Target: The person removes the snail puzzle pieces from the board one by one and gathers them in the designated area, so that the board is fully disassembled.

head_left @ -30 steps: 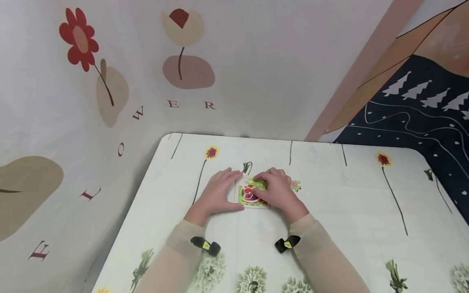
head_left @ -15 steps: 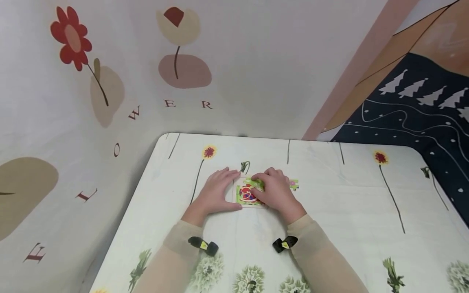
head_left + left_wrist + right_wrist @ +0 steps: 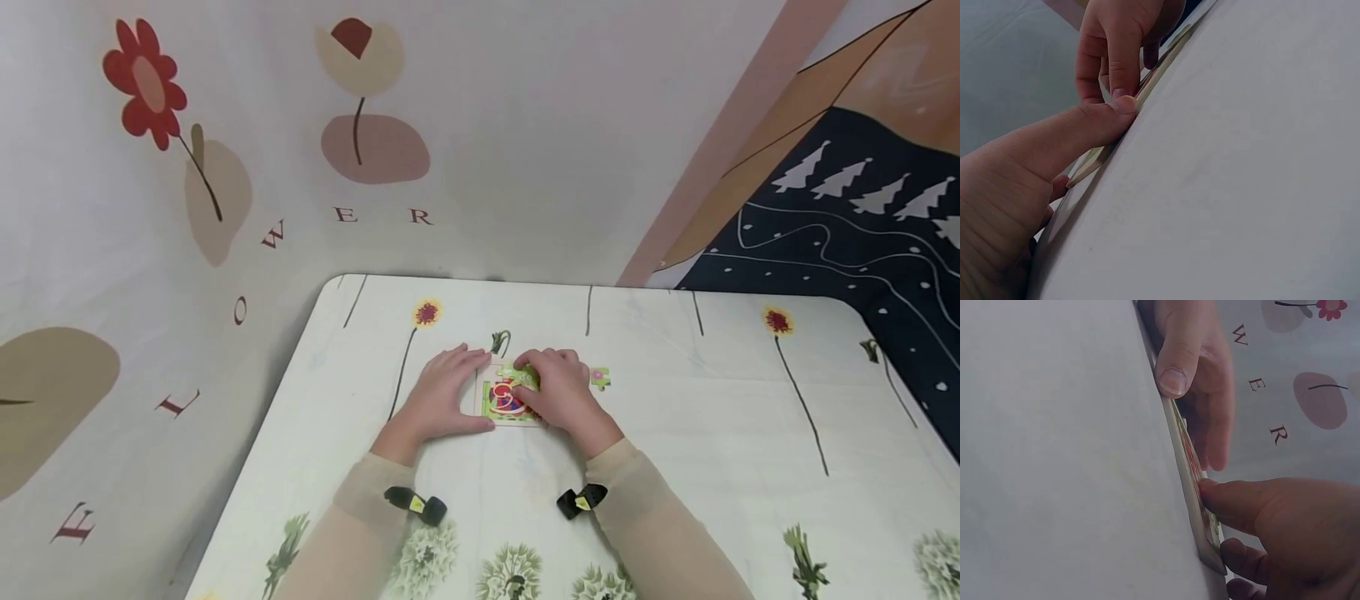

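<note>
A small jigsaw puzzle board (image 3: pixel 517 423) with a pale rim and a red, blue and green picture lies on the table in the head view. My left hand (image 3: pixel 442 398) spans its left side, thumb at the near edge and fingertips at the far corner. Over the board's upper right, my right hand (image 3: pixel 567 392) pinches a green puzzle piece (image 3: pixel 523 376) between thumb and index finger. That hand hides the board's right part. From the right wrist, the right thumb (image 3: pixel 1232 499) presses on the picture side. Whether the piece sits flush cannot be seen.
Just right of my right hand lies a loose green puzzle piece (image 3: pixel 601 378) with a pink flower. The white table cloth (image 3: pixel 720 417) carries printed flowers. A printed fabric wall (image 3: pixel 517 167) rises behind the table's far edge.
The right hand's fingers have shifted slightly over the green piece, showing more of the loose piece beside it. The left hand keeps its hold; the head view has shifted a little.
</note>
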### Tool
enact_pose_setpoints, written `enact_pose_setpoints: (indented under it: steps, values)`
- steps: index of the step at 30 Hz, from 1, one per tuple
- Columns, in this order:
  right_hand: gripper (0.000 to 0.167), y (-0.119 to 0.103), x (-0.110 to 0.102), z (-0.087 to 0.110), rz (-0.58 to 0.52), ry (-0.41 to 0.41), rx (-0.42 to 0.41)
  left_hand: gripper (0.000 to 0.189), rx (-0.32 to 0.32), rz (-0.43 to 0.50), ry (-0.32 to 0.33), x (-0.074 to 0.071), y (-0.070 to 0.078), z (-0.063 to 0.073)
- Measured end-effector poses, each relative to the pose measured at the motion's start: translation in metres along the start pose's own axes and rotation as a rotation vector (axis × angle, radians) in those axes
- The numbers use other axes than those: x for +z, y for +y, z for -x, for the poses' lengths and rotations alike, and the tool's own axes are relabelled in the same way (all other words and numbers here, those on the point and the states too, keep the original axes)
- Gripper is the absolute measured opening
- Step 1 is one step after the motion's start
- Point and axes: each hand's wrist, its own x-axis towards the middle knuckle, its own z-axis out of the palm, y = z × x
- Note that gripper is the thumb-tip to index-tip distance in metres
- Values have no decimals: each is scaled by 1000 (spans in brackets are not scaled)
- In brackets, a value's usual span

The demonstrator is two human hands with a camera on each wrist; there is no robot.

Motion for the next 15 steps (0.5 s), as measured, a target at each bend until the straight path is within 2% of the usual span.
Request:
enact_pose_setpoints:
  steps: [7, 15]
  values:
    - [38, -1, 0, 0, -39, 9, 11, 111, -5, -7, -14, -1, 1, 0]
    - [32, 2, 2, 0, -38, 105, -108, 111, 2, -14, -8, -1, 2, 0]
